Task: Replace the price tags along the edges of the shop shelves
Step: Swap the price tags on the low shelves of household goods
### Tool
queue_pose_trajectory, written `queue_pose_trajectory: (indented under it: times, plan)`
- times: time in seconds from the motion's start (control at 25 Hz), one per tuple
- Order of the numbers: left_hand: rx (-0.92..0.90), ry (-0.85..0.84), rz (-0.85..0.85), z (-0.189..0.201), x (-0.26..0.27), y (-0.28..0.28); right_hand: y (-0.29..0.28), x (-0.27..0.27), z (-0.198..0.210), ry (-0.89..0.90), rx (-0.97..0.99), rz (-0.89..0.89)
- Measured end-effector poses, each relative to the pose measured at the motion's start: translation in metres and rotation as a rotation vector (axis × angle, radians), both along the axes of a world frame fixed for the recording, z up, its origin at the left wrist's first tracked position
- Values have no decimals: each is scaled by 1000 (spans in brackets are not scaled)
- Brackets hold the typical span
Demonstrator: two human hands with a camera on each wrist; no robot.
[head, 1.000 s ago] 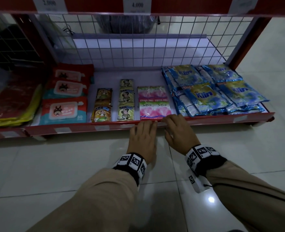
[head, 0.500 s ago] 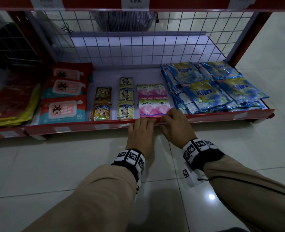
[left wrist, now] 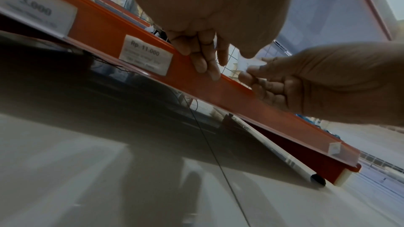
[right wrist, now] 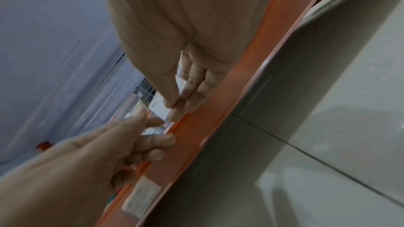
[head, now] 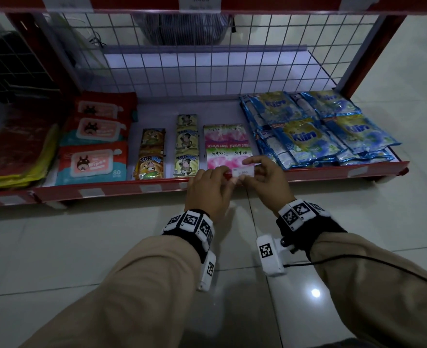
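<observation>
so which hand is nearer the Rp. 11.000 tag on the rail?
Left. The left hand has its fingers on the rail right beside the Rp. 11.000 tag. The right hand sits further along the rail, pinching a loose white tag.

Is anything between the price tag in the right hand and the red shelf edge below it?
Nothing visible. The right hand pinches the price tag just above the red shelf edge, in front of the pink sachets. The left hand's fingers rest on the edge beside that spot.

Upper price tags point(head: 199, 2) cut off at top, small print point(left wrist: 144, 59) blurred
</observation>
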State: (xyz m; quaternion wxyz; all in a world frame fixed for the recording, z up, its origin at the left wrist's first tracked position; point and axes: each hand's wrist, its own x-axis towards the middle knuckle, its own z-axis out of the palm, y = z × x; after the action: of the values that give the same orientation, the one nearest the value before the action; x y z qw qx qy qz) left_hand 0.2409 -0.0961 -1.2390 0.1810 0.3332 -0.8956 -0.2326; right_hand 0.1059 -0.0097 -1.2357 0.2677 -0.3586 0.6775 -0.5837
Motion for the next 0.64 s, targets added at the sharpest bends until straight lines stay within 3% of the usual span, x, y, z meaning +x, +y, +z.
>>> queue_pose_trajectory:
  times: [0.16,0.36,0.48,0.64]
  plan:
    - [-21,-72,25,1,-1,0,-3,7,-2,97,50,61]
    - [-78,-75,8,3,1,-2,5,-11,2,604,108,24]
    - [-158,-154,-61,0,7,0,7,-15,1,681,113,-21]
    - [-104,-112,-35,-1,7,2,6,-6,-6,831,209,23]
